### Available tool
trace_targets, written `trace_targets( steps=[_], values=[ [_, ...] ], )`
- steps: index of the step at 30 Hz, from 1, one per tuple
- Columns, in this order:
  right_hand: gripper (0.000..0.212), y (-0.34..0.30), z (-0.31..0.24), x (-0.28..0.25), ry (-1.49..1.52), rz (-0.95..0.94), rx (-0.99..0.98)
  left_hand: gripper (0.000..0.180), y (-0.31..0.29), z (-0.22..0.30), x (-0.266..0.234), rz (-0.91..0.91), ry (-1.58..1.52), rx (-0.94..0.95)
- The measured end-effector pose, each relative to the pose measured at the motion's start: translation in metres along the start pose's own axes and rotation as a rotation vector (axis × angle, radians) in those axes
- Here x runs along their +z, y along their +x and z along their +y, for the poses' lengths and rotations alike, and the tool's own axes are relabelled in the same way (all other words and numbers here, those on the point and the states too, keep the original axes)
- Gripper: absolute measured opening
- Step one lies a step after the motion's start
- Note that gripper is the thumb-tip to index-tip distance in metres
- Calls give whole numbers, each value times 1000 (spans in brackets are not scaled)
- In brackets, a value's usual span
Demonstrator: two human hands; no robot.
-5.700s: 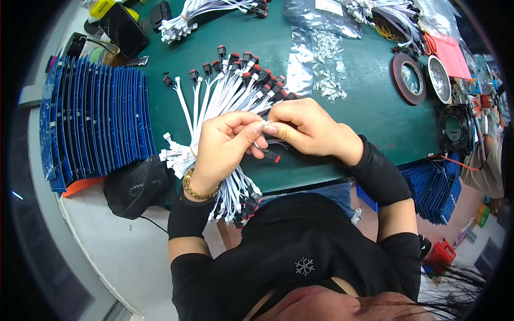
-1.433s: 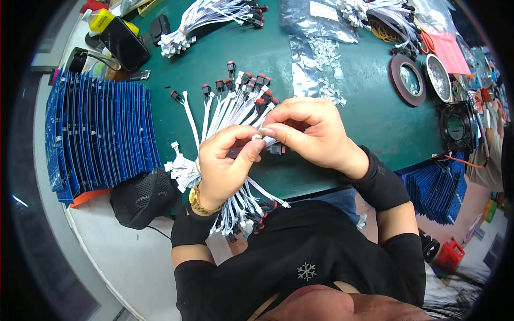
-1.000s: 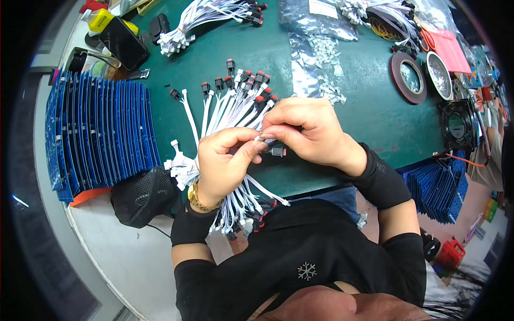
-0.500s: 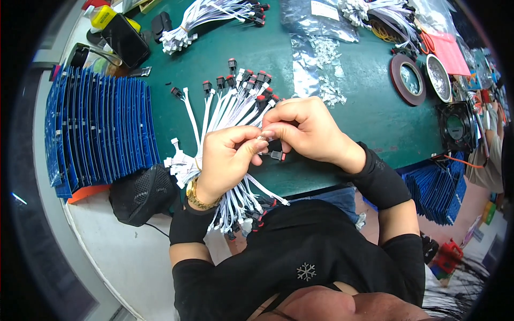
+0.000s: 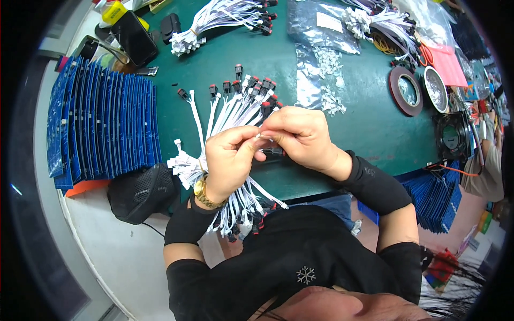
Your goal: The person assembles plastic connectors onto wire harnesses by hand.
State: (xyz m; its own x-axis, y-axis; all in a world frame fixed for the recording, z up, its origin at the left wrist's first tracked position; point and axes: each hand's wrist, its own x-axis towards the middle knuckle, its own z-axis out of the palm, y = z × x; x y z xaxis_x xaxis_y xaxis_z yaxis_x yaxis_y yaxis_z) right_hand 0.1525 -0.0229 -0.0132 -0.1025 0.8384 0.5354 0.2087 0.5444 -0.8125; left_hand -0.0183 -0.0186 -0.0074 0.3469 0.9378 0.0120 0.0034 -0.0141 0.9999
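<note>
My left hand (image 5: 231,159) and my right hand (image 5: 304,140) meet over the near part of the bench. Thumb and forefinger of each are pinched together on a small white connector (image 5: 258,136), mostly covered by the fingertips. Just under my right fingers a black switch (image 5: 273,152) sticks out; whether it belongs to the same cable is hidden. Beneath and beside my left hand lies a bundle of white cables (image 5: 230,115) with black-and-red switches at the far ends and white plugs (image 5: 184,165) at the left. More cable ends (image 5: 241,206) hang toward my lap.
Blue circuit boards (image 5: 104,125) stand in a row at the left. Farther back are another cable bundle (image 5: 214,24), a phone (image 5: 135,40) and a plastic bag with loose white connectors (image 5: 329,69). A tape roll (image 5: 398,91), a metal bowl (image 5: 435,88) and a fan (image 5: 451,135) sit right.
The whole view has shifted slightly. My fingertips still pinch at the same spot, with my right fingers turned a little, and the black switch below them is now more covered.
</note>
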Motion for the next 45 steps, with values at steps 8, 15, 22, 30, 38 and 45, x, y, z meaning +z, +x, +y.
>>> trace_targets(
  steps=[8,15,22,30,38,45],
  values=[
    [5,4,5,-7,115,-101,179,12,5,3,-1,-32,-58,-34],
    [17,5,2,-26,567,-116,585,9,9,8,-6,-176,194,158],
    [13,-2,0,-60,278,-47,438,11,19,28,-31,-822,400,231],
    [34,-26,-4,-49,-323,-356,85,6,8,21,-3,-331,592,281],
    [23,-35,-1,-48,-502,-347,-119,18,24,7,19,-345,1041,379],
    [28,-33,7,-49,-480,-300,-214,21,20,11,15,-313,934,359]
  ],
)
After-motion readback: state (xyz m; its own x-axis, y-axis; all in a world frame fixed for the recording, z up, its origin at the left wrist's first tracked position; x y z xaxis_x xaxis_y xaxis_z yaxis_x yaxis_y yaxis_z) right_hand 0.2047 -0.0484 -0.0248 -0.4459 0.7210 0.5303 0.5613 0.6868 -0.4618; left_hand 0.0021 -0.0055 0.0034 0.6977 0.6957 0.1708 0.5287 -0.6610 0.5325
